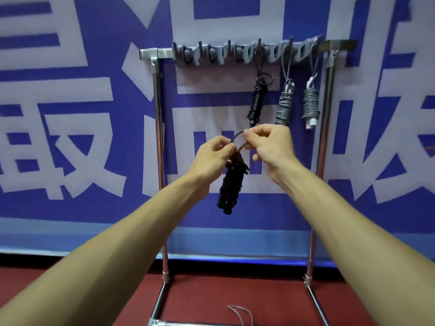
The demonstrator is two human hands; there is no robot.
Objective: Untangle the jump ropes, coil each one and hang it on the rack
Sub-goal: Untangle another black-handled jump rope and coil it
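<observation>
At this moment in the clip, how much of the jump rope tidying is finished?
Done: three coiled ropes hang from the rack hooks, one black and two grey. In hand: the left hand and right hand hold a fourth, black coiled rope by its top loop, not yet on a hook. Left: hanging it, plus a thin grey rope lying loose on the floor by the rack base.

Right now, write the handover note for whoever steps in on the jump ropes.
Left hand: pinches the top of a coiled black rope.
Right hand: holds that rope's loop, in front of the rack.
Done: three coiled ropes hang at the hook bar's right end: one black, two grey.
Left: hang the black coil on a free hook; a loose grey cord lies on the floor by the rack's base.
</observation>
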